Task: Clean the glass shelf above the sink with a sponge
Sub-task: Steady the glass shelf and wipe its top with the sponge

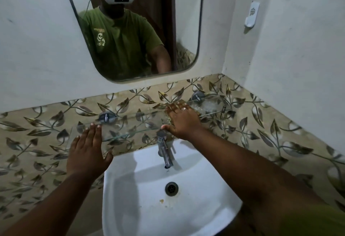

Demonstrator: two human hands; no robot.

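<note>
The clear glass shelf (pixel 134 123) runs along the leaf-patterned tiles above the sink, held by two round metal brackets (pixel 106 117). My right hand (pixel 182 120) presses flat on a yellowish sponge (pixel 169 119) at the shelf's right half; only the sponge's edges show under the palm. Soapy foam (pixel 207 108) lies on the glass to the right of that hand. My left hand (pixel 87 151) rests flat with fingers spread against the shelf's left front edge, holding nothing.
A chrome tap (pixel 164 150) stands just below my right hand, over the white sink (pixel 145 207) with its drain (pixel 171 188). A mirror (pixel 134 26) hangs above the shelf. A white hook (pixel 252 16) is on the right wall, which meets the tiles in a corner.
</note>
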